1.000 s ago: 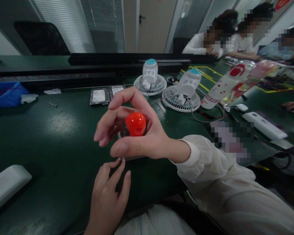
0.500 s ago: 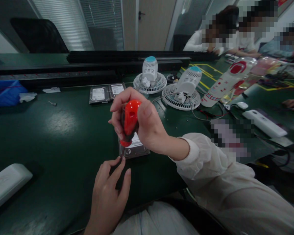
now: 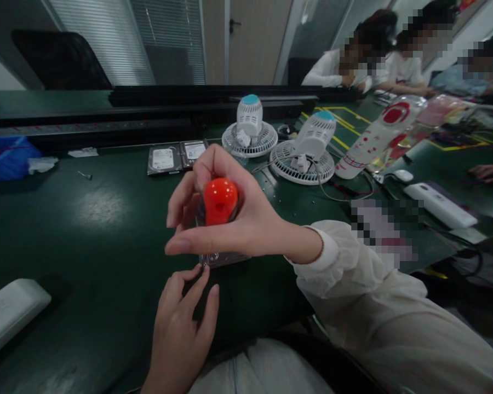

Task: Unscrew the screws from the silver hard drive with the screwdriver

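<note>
A screwdriver with a red, rounded handle [image 3: 221, 201] stands over a hard drive [image 3: 229, 260] on the green table. My right hand [image 3: 252, 221] is curled loosely around that handle, its thumb stretched out to the left. Shaft and tip are hidden under the hand. Only the drive's near edge shows; the rest lies behind my right hand. Below it, my left hand [image 3: 184, 323] reaches up with fingers apart, index and middle fingertips at the drive's near left corner. Its thumb touches nothing.
Two more hard drives [image 3: 163, 158] lie farther back, beside two white fans [image 3: 250, 134] placed face down. Small screws are scattered right of my hand. A blue bin [image 3: 8, 161] and white cases [image 3: 14, 314] are around; bottles [image 3: 363, 148] stand right. Co-workers sit at back right.
My right hand has loosened and turned on the screwdriver handle, its thumb now extended leftward. The handle looks more upright. My left hand stays at the drive's corner. The view has shifted slightly.
</note>
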Demonstrator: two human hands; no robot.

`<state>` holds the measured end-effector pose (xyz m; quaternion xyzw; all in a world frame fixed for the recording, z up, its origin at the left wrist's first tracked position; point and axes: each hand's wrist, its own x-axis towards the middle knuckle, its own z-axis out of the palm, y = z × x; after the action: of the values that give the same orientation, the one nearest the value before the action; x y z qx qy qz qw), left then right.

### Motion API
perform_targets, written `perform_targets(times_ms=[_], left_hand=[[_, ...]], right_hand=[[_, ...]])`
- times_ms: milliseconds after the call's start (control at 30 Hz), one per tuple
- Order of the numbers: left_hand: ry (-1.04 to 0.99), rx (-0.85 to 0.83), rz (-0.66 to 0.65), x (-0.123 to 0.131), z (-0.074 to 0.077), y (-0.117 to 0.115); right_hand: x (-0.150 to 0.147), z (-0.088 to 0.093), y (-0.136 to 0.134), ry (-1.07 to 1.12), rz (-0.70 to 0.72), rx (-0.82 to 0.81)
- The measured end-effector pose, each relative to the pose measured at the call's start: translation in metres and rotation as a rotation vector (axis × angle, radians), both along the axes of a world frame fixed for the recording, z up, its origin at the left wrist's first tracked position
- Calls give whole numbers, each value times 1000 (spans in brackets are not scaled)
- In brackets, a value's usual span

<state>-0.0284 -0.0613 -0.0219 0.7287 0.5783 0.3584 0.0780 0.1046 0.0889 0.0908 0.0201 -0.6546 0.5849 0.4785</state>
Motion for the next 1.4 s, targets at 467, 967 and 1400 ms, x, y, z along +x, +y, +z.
perform_targets(times_ms=[467, 967, 1400], left_hand=[[-3, 7, 14, 0, -2, 0], [9, -5, 31, 2, -1, 0], [-2, -6, 23, 1, 0, 0]], right_hand=[[11, 10, 8, -164, 229, -111], [13, 10, 6, -94, 246, -61], [5, 2, 12, -109, 277, -9]])
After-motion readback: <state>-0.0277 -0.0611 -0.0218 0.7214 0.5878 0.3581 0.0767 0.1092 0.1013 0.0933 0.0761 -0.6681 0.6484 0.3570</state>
